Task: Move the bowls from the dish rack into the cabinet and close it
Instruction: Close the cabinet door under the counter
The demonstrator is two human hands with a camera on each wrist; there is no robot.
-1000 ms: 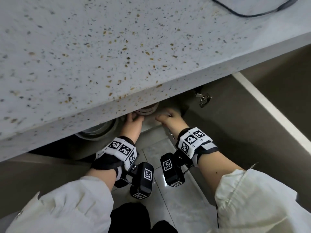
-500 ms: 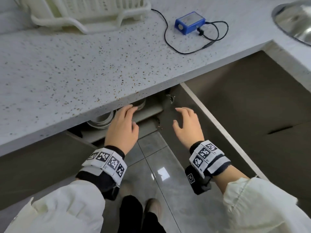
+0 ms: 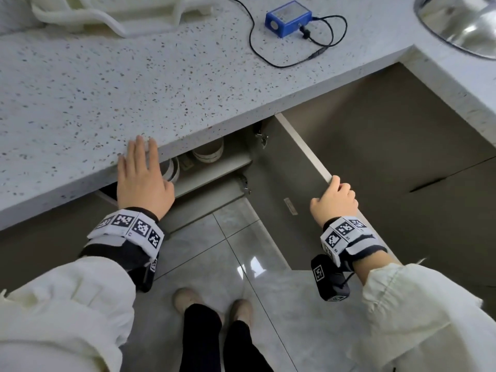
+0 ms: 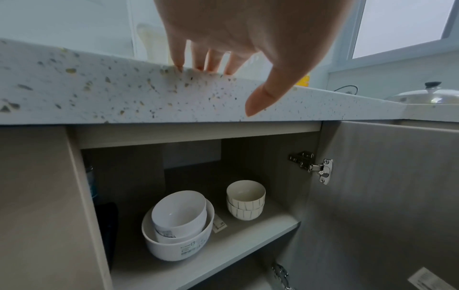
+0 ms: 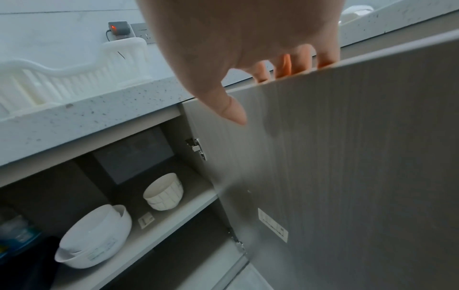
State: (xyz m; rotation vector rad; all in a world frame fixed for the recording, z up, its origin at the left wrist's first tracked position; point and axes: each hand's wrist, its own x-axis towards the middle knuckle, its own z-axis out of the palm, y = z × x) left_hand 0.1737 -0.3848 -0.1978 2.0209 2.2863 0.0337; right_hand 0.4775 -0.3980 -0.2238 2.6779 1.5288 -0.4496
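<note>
Head view: the surface point(image 3: 112, 84) runs across the upper frame, and the cabinet point(image 3: 214, 170) opens beneath its front edge at 12 o'clock from the person's feet. The cabinet door point(image 3: 303, 157) stands swung out, its top edge running from the hinge at 12 o'clock toward the free corner at 4 o'clock. The right hand point(image 3: 334, 201) sits on that free corner, the fingers point(image 5: 283, 65) hooked over the top edge and the thumb laid on the inner face of the door. The hinge side lies at 11 o'clock from this hand, so the closing swing should run leftward, toward the cabinet opening.

The left hand point(image 3: 143, 181) rests flat on the surface edge, fingers straight and close together, holding nothing. It is nearer the opening but apart from the door.

The dish rack point(image 3: 120, 12) at 11 o'clock shows no bowls in its visible part. The white bowls point(image 4: 177, 225) sit nested on the shelf, with the striped bowls point(image 4: 245, 200) stacked at 2 o'clock from them. Judged from this, only the closing remains.
</note>
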